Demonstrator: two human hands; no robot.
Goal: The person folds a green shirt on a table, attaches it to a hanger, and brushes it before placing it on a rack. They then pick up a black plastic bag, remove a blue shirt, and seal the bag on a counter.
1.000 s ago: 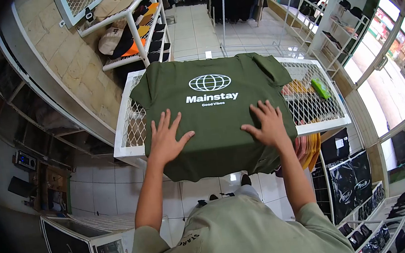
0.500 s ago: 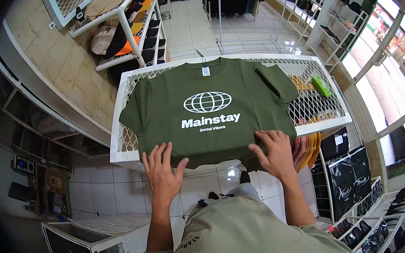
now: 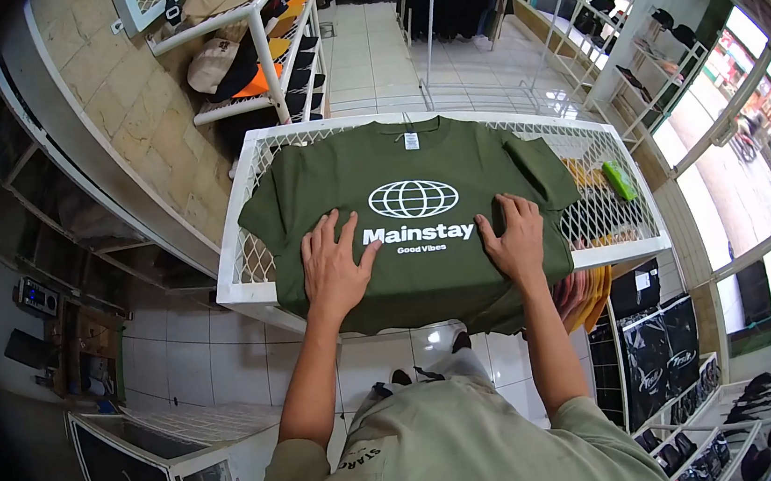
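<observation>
Green shirt [image 3: 412, 228] lies face up on the wire table [image 3: 255, 292], hem hanging over the near edge. Left hand [image 3: 334, 269] and right hand [image 3: 517, 241] both flat, fingers spread, pressing the shirt, gripping nothing. Risk: overhanging hem could drag the shirt off, or fabric may snag in the mesh.

Olive "Mainstay" t-shirt [image 3: 406, 168] lies flat, face-up.

The green T-shirt [image 3: 410, 210] reads "Mainstay" and "Good Vibes" under a globe logo.
</observation>
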